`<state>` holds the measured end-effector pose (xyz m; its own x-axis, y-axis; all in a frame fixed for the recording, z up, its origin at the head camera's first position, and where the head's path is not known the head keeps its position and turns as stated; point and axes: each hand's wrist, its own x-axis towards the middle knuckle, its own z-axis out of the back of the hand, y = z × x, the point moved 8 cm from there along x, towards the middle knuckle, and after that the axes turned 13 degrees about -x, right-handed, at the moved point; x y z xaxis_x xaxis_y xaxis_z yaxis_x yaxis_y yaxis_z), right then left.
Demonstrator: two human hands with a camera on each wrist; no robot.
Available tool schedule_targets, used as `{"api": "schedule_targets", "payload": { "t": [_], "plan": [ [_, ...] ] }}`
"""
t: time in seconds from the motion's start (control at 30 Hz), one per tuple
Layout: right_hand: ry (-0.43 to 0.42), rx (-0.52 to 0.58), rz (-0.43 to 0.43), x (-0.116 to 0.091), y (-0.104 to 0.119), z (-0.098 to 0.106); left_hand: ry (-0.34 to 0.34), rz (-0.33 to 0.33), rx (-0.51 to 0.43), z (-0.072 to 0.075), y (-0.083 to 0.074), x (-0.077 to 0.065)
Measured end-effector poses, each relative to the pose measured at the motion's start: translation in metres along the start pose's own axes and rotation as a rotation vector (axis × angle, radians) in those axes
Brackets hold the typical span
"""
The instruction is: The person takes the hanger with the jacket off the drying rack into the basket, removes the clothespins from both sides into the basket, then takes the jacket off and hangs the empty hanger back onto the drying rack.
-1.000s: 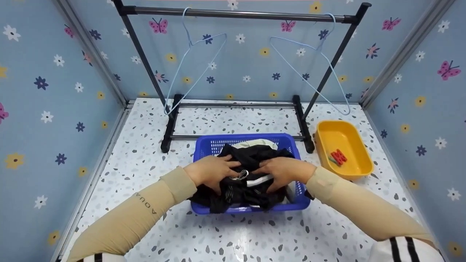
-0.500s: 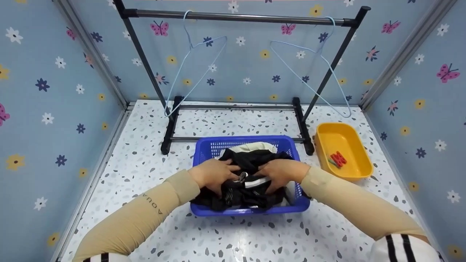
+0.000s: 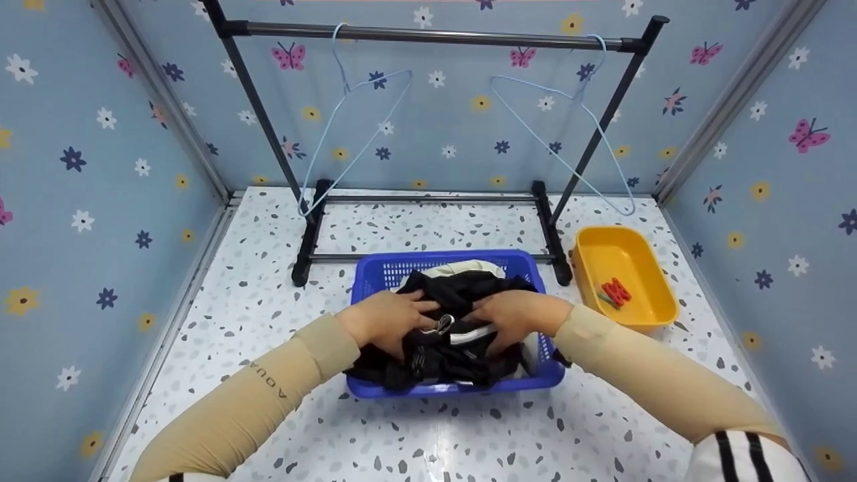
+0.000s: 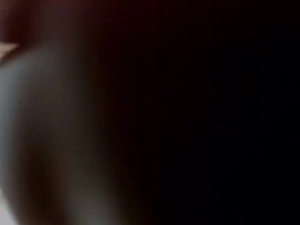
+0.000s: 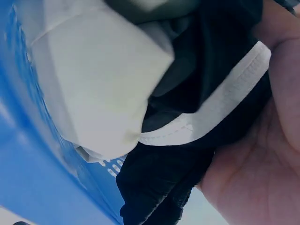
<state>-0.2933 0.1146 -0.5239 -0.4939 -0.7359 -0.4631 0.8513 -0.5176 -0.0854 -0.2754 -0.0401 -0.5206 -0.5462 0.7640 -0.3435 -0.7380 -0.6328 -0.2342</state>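
A blue plastic basket (image 3: 358, 281) stands on the floor in the head view, heaped with clothes. On top lies a crumpled black garment (image 3: 442, 361) with white stripes. My left hand (image 3: 381, 320) rests on its left part, fingers spread. From the right, my right hand (image 3: 517, 316) lies on the same garment, its fingers also apart and the tips partly lost in the folds. Pale cloth (image 3: 462, 268) shows behind it. In the right wrist view the garment's white stripe (image 5: 220, 108) runs up to my palm. The left wrist view is dark and blurred.
A black clothes rack (image 3: 428, 33) stands behind the basket, with two light-blue hangers, one at left (image 3: 345, 94) and one at right (image 3: 579, 97). To the right is a yellow tub (image 3: 643, 268) holding red clothespins (image 3: 616, 292). Patterned walls close in the sides.
Both hands stay on the black garment, with only tiny shifts. The head view has tilted and turned slightly.
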Motion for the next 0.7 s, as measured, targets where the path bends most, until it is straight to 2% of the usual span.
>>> {"api": "schedule_targets", "payload": {
  "t": [0.3, 0.47, 0.57, 0.7],
  "plan": [
    [-0.109, 0.093, 0.024, -0.023, -0.008, 0.029, -0.059, -0.011, -0.101, 0.028, -0.005, -0.014],
    [-0.184, 0.186, 0.018, -0.041, -0.014, 0.050, -0.106, -0.067, -0.168, 0.044, -0.008, -0.024],
    [-0.272, 0.217, 0.033, -0.050, -0.019, 0.064, -0.184, -0.121, -0.211, 0.058, -0.010, -0.032],
    [-0.415, 0.239, 0.029, -0.063, -0.030, 0.083, -0.338, -0.176, -0.272, 0.079, -0.009, -0.044]
  ]
}}
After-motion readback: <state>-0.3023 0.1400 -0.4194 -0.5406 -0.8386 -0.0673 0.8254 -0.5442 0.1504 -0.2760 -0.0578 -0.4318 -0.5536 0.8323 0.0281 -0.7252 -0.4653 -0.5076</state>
